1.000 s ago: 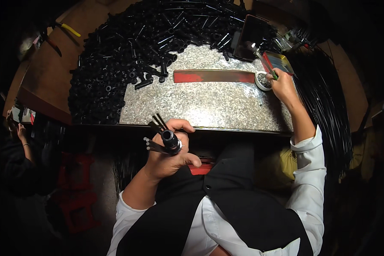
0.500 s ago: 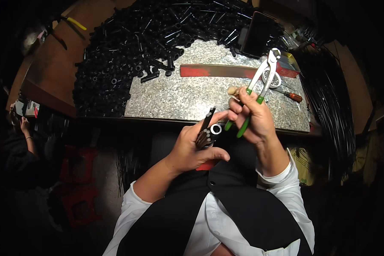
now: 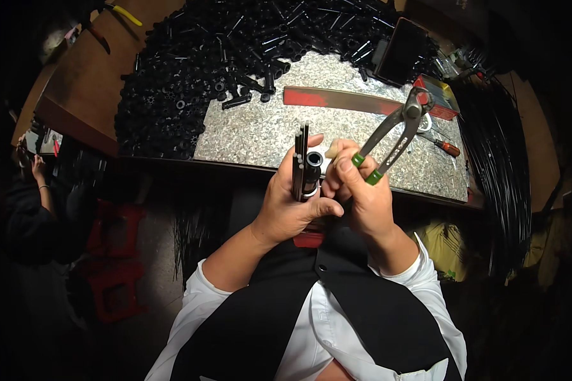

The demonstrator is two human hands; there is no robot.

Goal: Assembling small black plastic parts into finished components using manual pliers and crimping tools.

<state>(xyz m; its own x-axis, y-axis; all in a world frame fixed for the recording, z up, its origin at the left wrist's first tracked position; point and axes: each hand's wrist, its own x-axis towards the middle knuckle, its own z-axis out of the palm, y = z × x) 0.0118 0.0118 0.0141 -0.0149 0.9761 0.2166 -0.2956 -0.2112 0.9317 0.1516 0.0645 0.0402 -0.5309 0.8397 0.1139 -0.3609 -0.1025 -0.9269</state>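
My left hand (image 3: 285, 206) is closed around a bundle of thin black rods (image 3: 300, 166) standing upright. Beside them, in the same grip, is a black tube (image 3: 314, 160) with its round open end facing up and a pale ring lower down. My right hand (image 3: 362, 193) has its fingers wrapped about a pair of pincers (image 3: 391, 136) with green grips, jaws pointing up and away. Its fingertips are close to the tube; whether they touch it I cannot tell. A pale covering shows on one right fingertip.
Black tubular parts (image 3: 190, 70) are heaped on the speckled tabletop (image 3: 248, 136). A red-and-brown strip (image 3: 337, 101), a screwdriver (image 3: 447, 147), a red box (image 3: 437, 95) and a dark tablet-like device (image 3: 401, 52) lie there. Long black rods (image 3: 499, 171) hang at right. Another person's hand (image 3: 38, 168) shows far left.
My right hand has moved left and down toward my left hand, and the pincers have turned in it. The tube and rods are now more upright. The whole view has shifted slightly.
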